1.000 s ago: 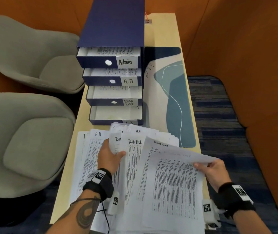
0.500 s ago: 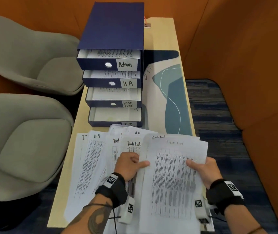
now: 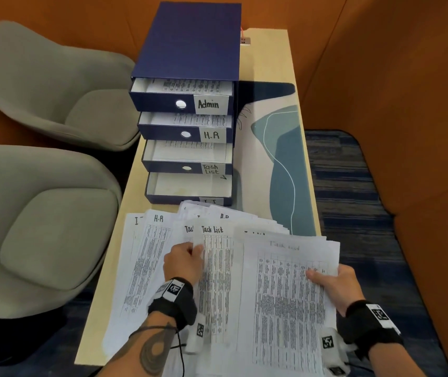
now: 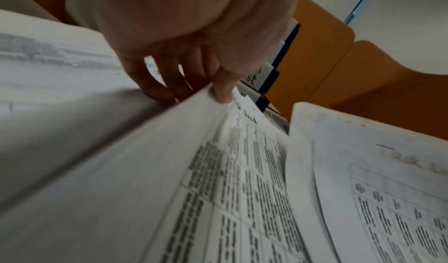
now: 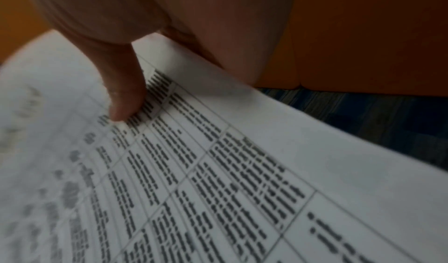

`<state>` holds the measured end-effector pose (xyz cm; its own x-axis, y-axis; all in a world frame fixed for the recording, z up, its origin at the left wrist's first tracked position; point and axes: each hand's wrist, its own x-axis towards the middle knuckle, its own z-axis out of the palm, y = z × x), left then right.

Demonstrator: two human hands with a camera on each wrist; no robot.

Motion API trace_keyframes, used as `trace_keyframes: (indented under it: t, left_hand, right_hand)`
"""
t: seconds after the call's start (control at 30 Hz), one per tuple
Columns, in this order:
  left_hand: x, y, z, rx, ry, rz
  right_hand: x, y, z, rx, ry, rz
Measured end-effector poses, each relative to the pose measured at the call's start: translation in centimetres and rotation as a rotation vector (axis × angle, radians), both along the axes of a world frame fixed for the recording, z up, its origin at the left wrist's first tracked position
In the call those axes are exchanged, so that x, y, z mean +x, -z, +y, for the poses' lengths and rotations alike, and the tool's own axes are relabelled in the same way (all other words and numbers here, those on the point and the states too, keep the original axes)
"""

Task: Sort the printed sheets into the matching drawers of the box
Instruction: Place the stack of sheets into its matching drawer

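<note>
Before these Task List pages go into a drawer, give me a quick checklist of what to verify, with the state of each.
1. Right hand grips its sheet: ok, thumb on top.
2. That sheet's heading matches: ok, faintly reads Task List.
3. Left hand pinches the next Task List sheet by its edge: ok.
4. Only one page pinched there: cannot tell.
5. Task List drawer open: ok, paper already inside.
6. Path to the drawer free: ok, only the fanned pile lies below.
</note>
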<state>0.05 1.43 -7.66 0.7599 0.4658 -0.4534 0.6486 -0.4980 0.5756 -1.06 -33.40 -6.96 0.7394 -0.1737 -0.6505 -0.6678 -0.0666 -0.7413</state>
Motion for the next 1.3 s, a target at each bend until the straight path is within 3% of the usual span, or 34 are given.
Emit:
trace_keyframes:
  t: [0.2, 0.43, 0.63, 0.87, 1.13, 1.3]
  left_hand:
    - [-1.1, -1.0, 0.6, -0.328, -0.077, -0.111]
    - [-0.7, -2.3, -0.9, -0.667, -0.071, -0.177]
    - [-0.3, -1.6, 0.0, -0.68, -0.155, -0.217]
    - [-0.2, -1.3, 0.9, -0.702, -0.239, -0.235]
    - [-0.6, -1.4, -0.8, -1.179, -0.111, -0.132]
    - [-0.6, -1.3, -0.5, -1.048, -0.215, -0.172]
  right_hand:
    - [0.5, 0.2, -0.2, 0.208, -0.021, -0.005]
    - [2.4, 0.6, 2.6, 0.209, -0.021, -0.049]
    - [2.0, 0.3, 0.5, 0.107, 0.138, -0.075]
    - [0.8, -0.3, -2.9, 0.341, 0.027, -0.063]
    - [2.9, -0.5, 1.2, 0.419, -0.124, -0.16]
    - [3.2, 0.0, 1.2, 0.36, -0.04, -0.188]
